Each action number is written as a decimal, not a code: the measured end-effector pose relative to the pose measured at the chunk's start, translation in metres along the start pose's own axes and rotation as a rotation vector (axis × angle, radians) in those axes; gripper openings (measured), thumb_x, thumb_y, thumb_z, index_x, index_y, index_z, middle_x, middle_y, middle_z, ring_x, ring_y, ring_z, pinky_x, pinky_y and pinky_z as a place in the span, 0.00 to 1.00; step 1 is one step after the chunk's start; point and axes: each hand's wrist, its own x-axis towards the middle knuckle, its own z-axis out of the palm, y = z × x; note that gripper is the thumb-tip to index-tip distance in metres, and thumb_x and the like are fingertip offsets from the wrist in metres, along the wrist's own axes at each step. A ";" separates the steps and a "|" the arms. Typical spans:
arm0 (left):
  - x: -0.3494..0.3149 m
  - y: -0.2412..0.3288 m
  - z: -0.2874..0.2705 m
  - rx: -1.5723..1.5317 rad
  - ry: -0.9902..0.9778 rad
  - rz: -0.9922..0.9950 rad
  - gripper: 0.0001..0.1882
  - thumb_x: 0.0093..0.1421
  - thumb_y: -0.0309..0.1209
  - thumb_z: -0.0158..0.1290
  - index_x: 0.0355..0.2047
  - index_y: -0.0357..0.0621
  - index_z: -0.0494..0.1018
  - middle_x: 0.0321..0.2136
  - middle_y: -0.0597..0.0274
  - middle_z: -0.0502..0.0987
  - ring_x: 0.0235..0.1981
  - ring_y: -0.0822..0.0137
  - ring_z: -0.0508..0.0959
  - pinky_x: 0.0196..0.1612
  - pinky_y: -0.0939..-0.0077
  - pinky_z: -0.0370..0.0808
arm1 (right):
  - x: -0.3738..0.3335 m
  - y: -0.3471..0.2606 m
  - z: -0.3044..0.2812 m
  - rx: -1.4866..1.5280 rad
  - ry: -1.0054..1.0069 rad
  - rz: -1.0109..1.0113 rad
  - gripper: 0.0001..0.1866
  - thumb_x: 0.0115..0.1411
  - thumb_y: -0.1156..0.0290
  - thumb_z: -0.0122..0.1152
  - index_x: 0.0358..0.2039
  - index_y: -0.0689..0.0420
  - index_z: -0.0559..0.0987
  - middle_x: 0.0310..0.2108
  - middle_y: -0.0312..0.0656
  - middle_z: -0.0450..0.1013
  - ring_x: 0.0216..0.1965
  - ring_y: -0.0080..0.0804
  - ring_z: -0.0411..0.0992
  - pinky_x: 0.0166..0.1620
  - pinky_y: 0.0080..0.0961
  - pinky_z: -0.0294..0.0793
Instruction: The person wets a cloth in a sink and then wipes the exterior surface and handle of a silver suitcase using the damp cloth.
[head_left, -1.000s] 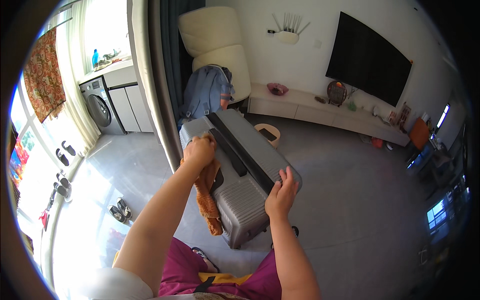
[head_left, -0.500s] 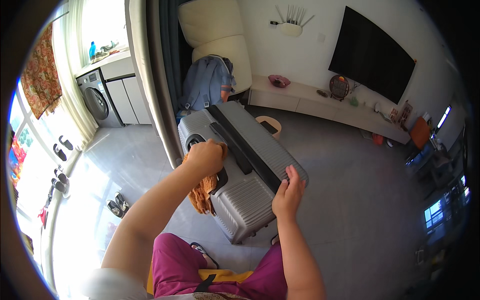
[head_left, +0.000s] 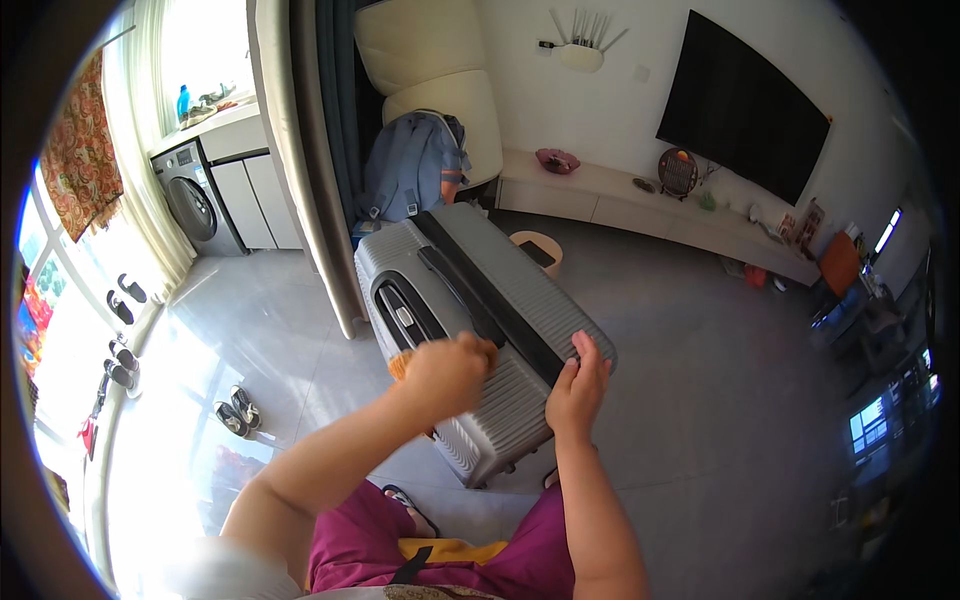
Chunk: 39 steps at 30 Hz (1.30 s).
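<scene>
A grey ribbed suitcase (head_left: 535, 300) with a black band and black handles stands in front of me. My left hand (head_left: 448, 378) is closed over an orange-brown cloth (head_left: 400, 366) on its upper face, close to the near end. Most of the cloth is hidden under that hand. Lying along the right near corner, my right hand (head_left: 580, 388) touches the suitcase with its fingers stretched out. The recessed lock and side handle (head_left: 404, 312) are uncovered to the left of the black band.
A blue-grey backpack (head_left: 412, 165) leans on a cream seat (head_left: 440, 60) behind the suitcase. A small round stool (head_left: 552, 243) is just beyond it. Dark shoes (head_left: 238, 412) lie on the floor at left. A low white cabinet (head_left: 625, 215) runs along the far wall.
My left hand has slid the cloth toward me and to the right, off the lock and side handle area. My right hand stays at the corner.
</scene>
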 end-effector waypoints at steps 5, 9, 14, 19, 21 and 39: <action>-0.046 0.029 0.009 -0.100 0.177 0.266 0.05 0.52 0.28 0.53 0.25 0.41 0.77 0.30 0.57 0.73 0.25 0.58 0.78 0.26 0.66 0.76 | -0.001 -0.004 0.001 0.000 -0.033 -0.009 0.19 0.64 0.75 0.44 0.56 0.56 0.67 0.54 0.44 0.71 0.62 0.45 0.61 0.67 0.52 0.47; -0.056 0.020 0.023 -0.680 0.347 0.386 0.09 0.59 0.28 0.51 0.26 0.36 0.76 0.31 0.56 0.75 0.24 0.61 0.77 0.26 0.68 0.74 | 0.007 0.016 -0.001 0.057 -0.108 -0.034 0.20 0.65 0.68 0.49 0.57 0.57 0.67 0.56 0.46 0.68 0.63 0.46 0.60 0.67 0.52 0.47; -0.083 0.014 0.023 -2.008 0.242 -0.247 0.17 0.68 0.33 0.47 0.55 0.39 0.70 0.39 0.64 0.76 0.39 0.69 0.77 0.41 0.72 0.75 | -0.046 -0.069 -0.033 0.637 -0.126 -0.307 0.29 0.60 0.58 0.61 0.57 0.60 0.68 0.57 0.50 0.66 0.60 0.49 0.62 0.64 0.45 0.55; -0.110 0.014 0.006 -1.928 -0.177 0.131 0.21 0.67 0.32 0.50 0.57 0.35 0.67 0.56 0.53 0.70 0.55 0.63 0.71 0.57 0.66 0.68 | -0.119 -0.089 -0.032 0.758 -0.234 0.014 0.30 0.54 0.71 0.69 0.56 0.61 0.67 0.51 0.47 0.68 0.54 0.35 0.67 0.56 0.29 0.67; -0.104 -0.003 0.007 -1.565 -0.007 0.255 0.16 0.64 0.33 0.55 0.48 0.35 0.75 0.55 0.49 0.71 0.53 0.62 0.73 0.54 0.68 0.70 | -0.115 -0.075 -0.040 0.763 -0.316 0.098 0.26 0.52 0.78 0.68 0.52 0.61 0.70 0.47 0.45 0.70 0.48 0.37 0.72 0.51 0.28 0.71; -0.068 -0.016 0.064 -0.172 0.483 0.175 0.42 0.56 0.63 0.49 0.59 0.40 0.65 0.62 0.51 0.62 0.66 0.51 0.57 0.65 0.46 0.52 | 0.019 -0.070 -0.001 -0.275 -0.393 -0.426 0.15 0.53 0.76 0.59 0.43 0.60 0.78 0.43 0.44 0.75 0.46 0.45 0.73 0.47 0.37 0.74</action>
